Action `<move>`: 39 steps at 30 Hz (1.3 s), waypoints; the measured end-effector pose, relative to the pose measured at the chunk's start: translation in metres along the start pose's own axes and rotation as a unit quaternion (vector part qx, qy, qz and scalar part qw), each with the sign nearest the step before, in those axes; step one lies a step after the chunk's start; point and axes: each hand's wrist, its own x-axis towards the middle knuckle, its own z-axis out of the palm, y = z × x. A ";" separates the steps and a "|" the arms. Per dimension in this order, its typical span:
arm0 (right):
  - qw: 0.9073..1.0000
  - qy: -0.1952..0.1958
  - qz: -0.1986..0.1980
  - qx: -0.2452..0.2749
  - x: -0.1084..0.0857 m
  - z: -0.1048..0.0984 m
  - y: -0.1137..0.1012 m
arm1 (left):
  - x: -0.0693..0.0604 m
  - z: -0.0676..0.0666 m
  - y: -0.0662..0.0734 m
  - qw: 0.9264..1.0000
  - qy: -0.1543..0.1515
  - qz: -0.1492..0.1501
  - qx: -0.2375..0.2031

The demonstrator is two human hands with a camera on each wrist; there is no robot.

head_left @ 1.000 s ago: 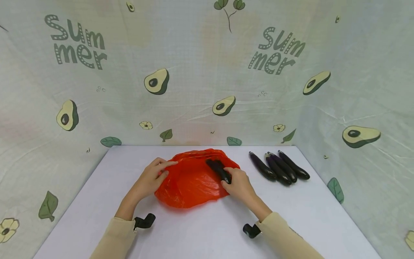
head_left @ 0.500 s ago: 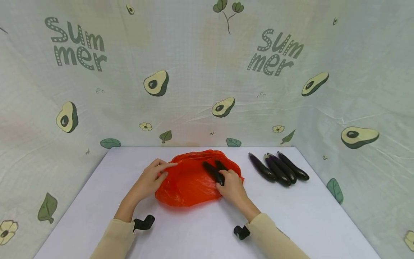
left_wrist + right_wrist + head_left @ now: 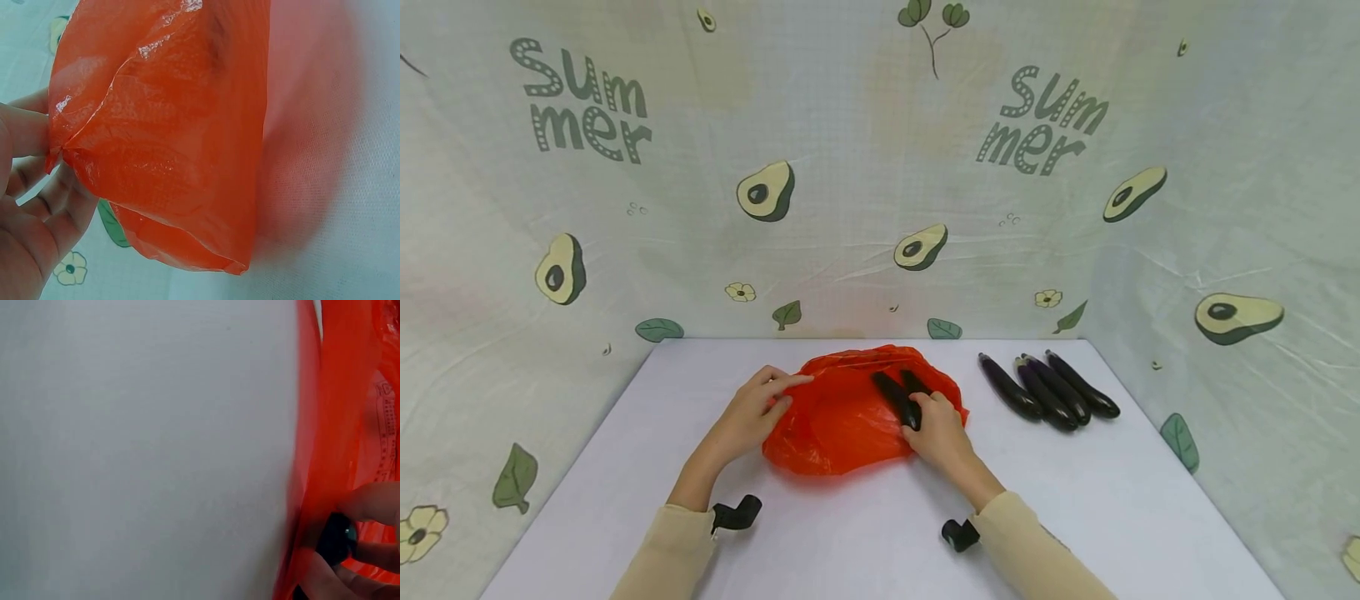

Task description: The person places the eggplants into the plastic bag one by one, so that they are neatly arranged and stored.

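A red plastic bag (image 3: 842,417) lies in the middle of the table with its mouth spread. At its left edge my left hand (image 3: 748,417) pinches the plastic between thumb and fingers, as the left wrist view shows at the gathered rim (image 3: 59,153). My right hand (image 3: 942,433) reaches over the bag's right side and grips the near end of a dark eggplant (image 3: 895,398). Beside that one lies a second eggplant (image 3: 916,382), partly hidden by the hand. In the right wrist view the held eggplant (image 3: 337,537) shows between thumb and fingers, against the red plastic.
Several eggplants (image 3: 1047,392) lie side by side at the table's back right, apart from the bag. The white table (image 3: 850,542) ends at a cloth backdrop (image 3: 842,267) printed with avocados. A small black camera is worn on each wrist.
My right hand has shifted left over the bag with the eggplant, then kept nearly still over the last half second. The bag's right edge has spread outward slightly. My left hand stays put.
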 end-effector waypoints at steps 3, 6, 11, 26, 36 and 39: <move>1.000 -0.009 0.000 -0.003 -0.001 -0.002 -0.001 | 0.000 0.000 0.000 1.000 0.000 0.004 0.000; 1.000 -0.010 -0.006 -0.006 0.001 -0.002 -0.002 | -0.001 0.000 0.001 1.000 0.000 0.003 0.001; 1.000 0.010 -0.020 -0.014 0.004 0.001 -0.002 | -0.001 0.000 0.000 1.000 -0.002 0.002 0.003; 0.998 0.059 -0.016 0.029 0.011 0.006 0.009 | 0.004 0.003 0.003 1.000 -0.003 0.014 0.001; 0.997 0.048 -0.029 0.053 0.011 0.004 0.013 | 0.001 0.000 0.003 1.000 -0.009 -0.004 0.006; 0.996 0.027 -0.032 0.075 0.006 -0.010 0.018 | 0.000 0.000 0.002 1.000 -0.009 -0.002 0.004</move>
